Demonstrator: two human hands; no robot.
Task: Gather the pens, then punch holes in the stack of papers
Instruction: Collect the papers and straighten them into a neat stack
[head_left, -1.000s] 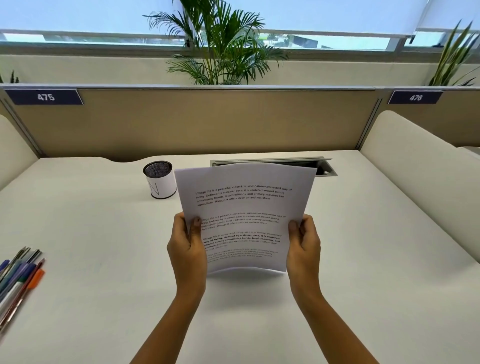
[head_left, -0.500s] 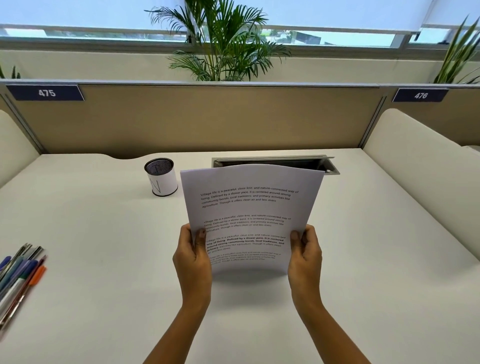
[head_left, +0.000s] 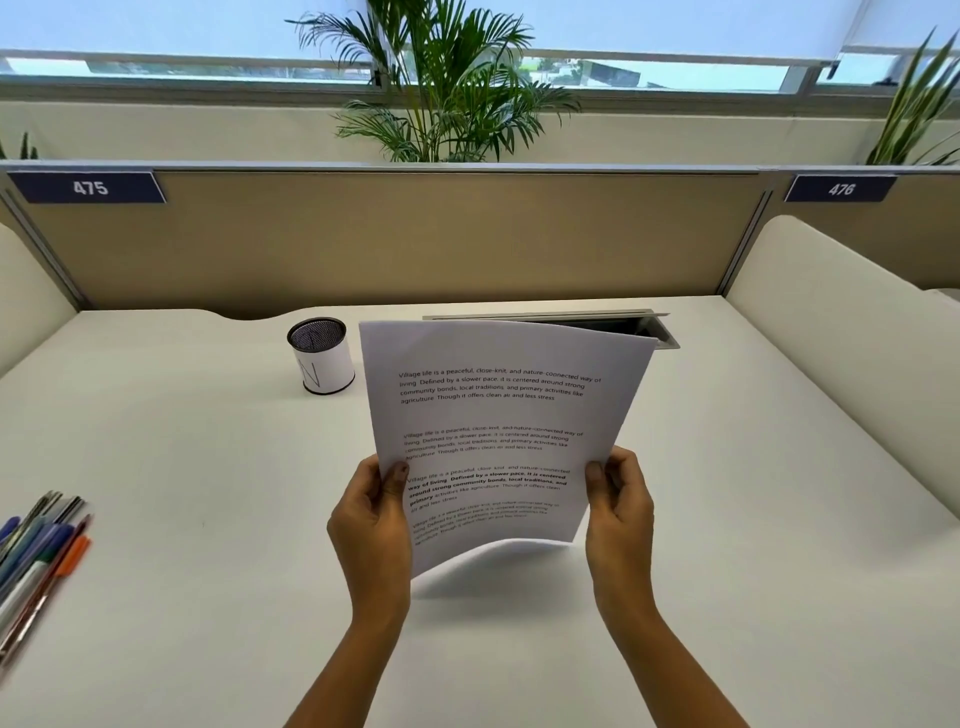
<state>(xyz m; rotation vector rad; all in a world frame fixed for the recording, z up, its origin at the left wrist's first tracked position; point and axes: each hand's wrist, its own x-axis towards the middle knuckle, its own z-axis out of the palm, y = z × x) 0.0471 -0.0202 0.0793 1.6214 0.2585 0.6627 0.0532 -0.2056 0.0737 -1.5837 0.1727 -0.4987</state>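
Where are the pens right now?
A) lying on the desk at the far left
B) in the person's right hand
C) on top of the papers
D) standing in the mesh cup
A: the pens lie loose on the desk's left edge, far from the mesh cup.

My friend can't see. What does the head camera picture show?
Two hands, left and right, hold printed papers upright over a white desk. Pens lie at the left edge, and a mesh cup stands behind.
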